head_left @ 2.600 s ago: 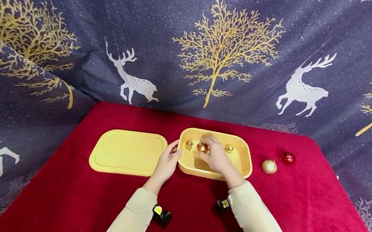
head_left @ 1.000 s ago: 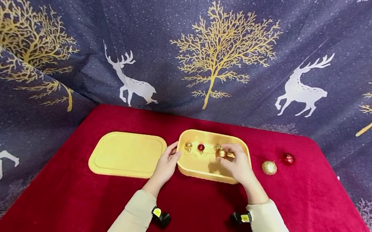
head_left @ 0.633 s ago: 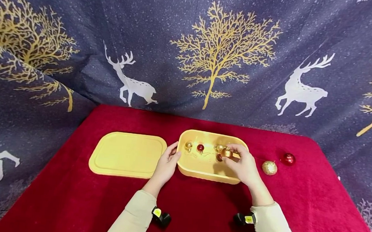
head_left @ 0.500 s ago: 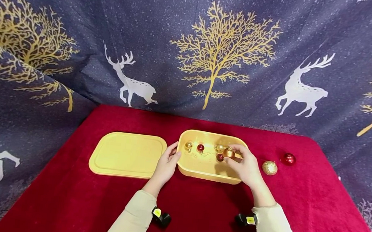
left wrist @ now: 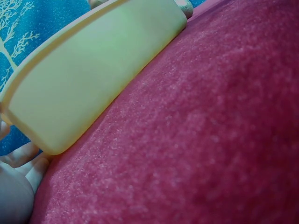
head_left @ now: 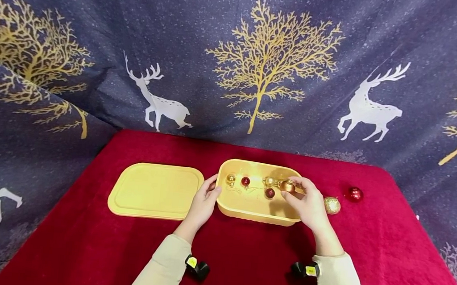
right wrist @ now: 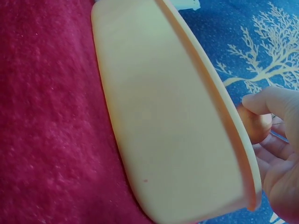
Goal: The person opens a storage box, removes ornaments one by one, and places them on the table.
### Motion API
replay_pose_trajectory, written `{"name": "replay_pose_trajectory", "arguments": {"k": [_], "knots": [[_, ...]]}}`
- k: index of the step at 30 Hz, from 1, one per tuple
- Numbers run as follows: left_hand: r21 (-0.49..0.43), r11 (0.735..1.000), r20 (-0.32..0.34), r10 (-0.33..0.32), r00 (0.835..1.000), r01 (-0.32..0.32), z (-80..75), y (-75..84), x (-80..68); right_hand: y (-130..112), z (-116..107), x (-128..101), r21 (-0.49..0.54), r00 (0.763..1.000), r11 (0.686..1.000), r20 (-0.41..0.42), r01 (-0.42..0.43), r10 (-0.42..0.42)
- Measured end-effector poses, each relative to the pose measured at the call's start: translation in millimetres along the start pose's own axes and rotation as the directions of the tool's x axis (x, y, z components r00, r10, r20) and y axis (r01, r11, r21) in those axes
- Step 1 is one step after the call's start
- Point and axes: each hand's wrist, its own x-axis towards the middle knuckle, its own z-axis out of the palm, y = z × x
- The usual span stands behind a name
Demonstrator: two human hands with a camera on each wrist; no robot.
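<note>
Crosswise, yellow box (head_left: 247,211), long axis left-right

A small shiny copper-gold bauble (head_left: 287,186) sits pinched at fingertip level over the right end of a yellow, rounded-rectangle plastic box (head_left: 247,209), which stands open and upright on the red cloth with four smaller baubles lying along its far side

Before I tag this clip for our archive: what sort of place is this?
Probably a staged tabletop set rather than a lived-in room: a navy backdrop cloth printed with deer and gold trees hangs behind, a red velvet cloth covers the table, and small Christmas baubles lie in a yellow plastic box.
</note>
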Motion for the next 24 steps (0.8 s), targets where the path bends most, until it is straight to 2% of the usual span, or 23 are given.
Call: {"name": "replay_pose_trajectory", "arguments": {"k": [6, 12, 17, 24], "knots": [[0.021, 1.0, -0.013, 0.021, 1.0, -0.02, 2.0, -12.8, 3.9, 2, -8, -1, 0.019, 0.999, 1.0, -0.052, -0.011, 0.012], [-0.001, 1.0, -0.01, 0.01, 1.0, -0.01, 1.6, -12.6, 4.2, 3, -19, 0, 0.013, 0.996, 1.0, -0.093, -0.013, 0.014], [0.001, 1.0, -0.009, 0.006, 1.0, -0.006, 2.1, -9.8, 4.5, 6, -31, 1, -0.045, 0.991, 0.999, -0.135, -0.011, 0.005], [0.001, 1.0, -0.016, -0.004, 1.0, 0.004, 2.3, -11.6, 5.9, 15, -48, 2, -0.084, 0.98, 0.994, -0.191, -0.069, 0.052]]}}
